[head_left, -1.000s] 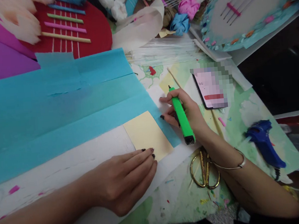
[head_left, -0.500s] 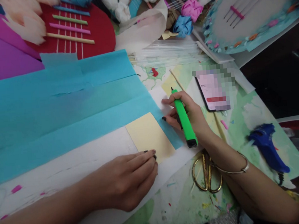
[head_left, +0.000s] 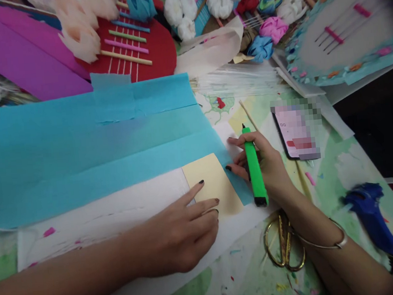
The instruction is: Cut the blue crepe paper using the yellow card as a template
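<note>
A small cream card [head_left: 213, 182] lies on the near edge of a wide blue tissue sheet [head_left: 89, 143], over white paper [head_left: 112, 210]. My left hand [head_left: 179, 234] rests palm down with its fingers apart, the fingertips on the card's near-left edge and the index finger pointing onto the card. My right hand [head_left: 265, 164] is closed round a green marker [head_left: 255, 170], its tip pointing away from me, and its fingertips touch the blue sheet just right of the card.
Gold scissors [head_left: 284, 247] lie by my right wrist. A phone [head_left: 296, 132] sits to the right, a blue glue gun [head_left: 373, 219] beyond it. Red [head_left: 146, 46] and grey-blue [head_left: 344, 29] craft boards, a purple sheet [head_left: 20, 62] and paper flowers [head_left: 272, 28] crowd the far edge.
The view has shifted so everything sits further right and lower. My left index finger has lifted away from the others and spread onto the card. The right hand keeps the marker.
</note>
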Demonstrator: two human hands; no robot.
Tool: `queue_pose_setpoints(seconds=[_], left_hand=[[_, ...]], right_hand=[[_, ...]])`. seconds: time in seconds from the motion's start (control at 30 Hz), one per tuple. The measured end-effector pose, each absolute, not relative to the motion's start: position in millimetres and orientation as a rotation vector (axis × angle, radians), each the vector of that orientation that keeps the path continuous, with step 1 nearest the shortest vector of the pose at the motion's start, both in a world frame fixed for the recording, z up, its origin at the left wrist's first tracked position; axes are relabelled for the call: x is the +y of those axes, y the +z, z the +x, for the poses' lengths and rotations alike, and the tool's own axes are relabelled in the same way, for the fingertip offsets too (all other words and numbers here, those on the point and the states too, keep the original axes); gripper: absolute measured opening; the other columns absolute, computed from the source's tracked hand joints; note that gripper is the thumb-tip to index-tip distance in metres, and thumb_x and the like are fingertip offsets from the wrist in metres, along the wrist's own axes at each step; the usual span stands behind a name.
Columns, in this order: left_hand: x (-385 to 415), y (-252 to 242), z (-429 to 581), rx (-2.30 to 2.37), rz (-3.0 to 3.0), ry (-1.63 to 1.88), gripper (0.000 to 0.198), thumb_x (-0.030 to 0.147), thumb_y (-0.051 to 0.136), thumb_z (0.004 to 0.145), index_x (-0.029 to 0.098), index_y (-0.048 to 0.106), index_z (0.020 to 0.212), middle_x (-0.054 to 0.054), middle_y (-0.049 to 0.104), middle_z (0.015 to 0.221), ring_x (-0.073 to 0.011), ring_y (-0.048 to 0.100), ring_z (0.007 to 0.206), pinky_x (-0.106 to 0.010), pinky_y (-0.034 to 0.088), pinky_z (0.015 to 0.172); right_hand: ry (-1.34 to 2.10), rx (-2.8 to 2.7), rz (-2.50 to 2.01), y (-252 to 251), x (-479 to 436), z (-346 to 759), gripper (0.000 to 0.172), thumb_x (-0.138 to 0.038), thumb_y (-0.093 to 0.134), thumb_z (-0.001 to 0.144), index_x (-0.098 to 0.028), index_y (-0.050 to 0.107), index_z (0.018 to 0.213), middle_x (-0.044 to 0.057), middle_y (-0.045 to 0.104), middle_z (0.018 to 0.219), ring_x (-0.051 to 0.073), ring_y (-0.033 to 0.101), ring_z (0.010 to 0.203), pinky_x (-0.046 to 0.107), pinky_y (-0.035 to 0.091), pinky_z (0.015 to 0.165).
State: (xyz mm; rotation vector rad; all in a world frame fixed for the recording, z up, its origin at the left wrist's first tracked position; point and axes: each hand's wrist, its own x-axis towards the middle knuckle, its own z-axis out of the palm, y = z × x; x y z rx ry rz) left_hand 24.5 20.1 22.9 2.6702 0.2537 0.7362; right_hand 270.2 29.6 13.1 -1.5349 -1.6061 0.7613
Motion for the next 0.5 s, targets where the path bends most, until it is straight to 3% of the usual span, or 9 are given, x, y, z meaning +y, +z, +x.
queue_pose_setpoints(seconds=[0.17,0.3,0.37,0.5], left_hand=[[22.1,20.2,18.9,0.152,2.719,0.834,0.024,0.006,0.042,0.09,0.004,0.063,0.1,-0.015,0.072,0.1,-0.0285,0.066,0.107,-0.046,0.05,0.102],[26.4,21.7,15.4,0.208,2.59,0.842,0.03,0.005,0.044,0.075,0.006,0.06,0.1,-0.017,0.07,0.102,-0.0234,0.066,0.102,-0.036,0.052,0.099],[28.0,21.9,14.7,0.261,2.531,0.776,0.032,0.003,0.044,0.073,0.008,0.058,0.101,-0.015,0.069,0.105,-0.0199,0.066,0.1,-0.035,0.047,0.104],[29.1,19.6,16.2,0.278,2.484,0.603,0.026,0.006,0.048,0.082,0.01,0.055,0.107,-0.012,0.068,0.103,-0.0201,0.064,0.106,-0.051,0.026,0.115]], right_hand=[[0.754,-1.617,-1.54,14.0,29.4,269.3,0.046,-0.028,0.077,0.069,-0.029,0.052,0.107,0.001,0.067,0.104,0.013,0.063,0.063,0.03,0.054,0.062],[0.744,-1.627,-1.549,14.4,29.9,269.3,0.046,-0.03,0.078,0.068,-0.029,0.052,0.106,0.001,0.066,0.103,0.014,0.062,0.063,0.03,0.054,0.06],[0.735,-1.633,-1.549,14.0,30.3,269.5,0.047,-0.03,0.079,0.068,-0.03,0.052,0.107,0.001,0.066,0.1,0.014,0.062,0.062,0.03,0.054,0.059],[0.711,-1.657,-1.552,13.5,30.7,270.0,0.047,-0.03,0.079,0.069,-0.03,0.052,0.108,0.0,0.066,0.094,0.016,0.063,0.063,0.03,0.053,0.059]])
